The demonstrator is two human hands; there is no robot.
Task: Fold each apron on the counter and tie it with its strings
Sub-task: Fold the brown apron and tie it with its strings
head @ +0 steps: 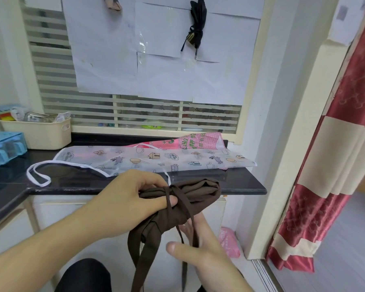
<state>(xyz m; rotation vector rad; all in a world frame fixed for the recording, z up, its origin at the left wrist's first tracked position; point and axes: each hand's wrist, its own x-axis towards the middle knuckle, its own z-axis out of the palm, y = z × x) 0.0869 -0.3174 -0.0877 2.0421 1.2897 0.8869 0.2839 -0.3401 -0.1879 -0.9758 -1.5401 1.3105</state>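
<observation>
A folded brown apron (200, 191) is held in the air in front of the black counter (244, 187). My left hand (133, 194) grips the bundle from the left, fingers curled round it where a brown string (182, 205) wraps it. Below it, my right hand (198, 247) has brown strings running across its fingers and past the thumb; whether it pinches them is unclear. More brown straps hang down. On the counter lies a translucent white apron (156, 159) with cartoon prints and a white strap loop (38, 175). A pink checked apron (198, 141) lies behind it.
A cream basket (40, 133) of packets and a blue plastic box (4, 146) stand at the counter's left. A tied black bundle (196, 24) hangs on the papered window. A red and cream curtain (335, 165) hangs at right. A pink bag (230, 242) lies on the floor.
</observation>
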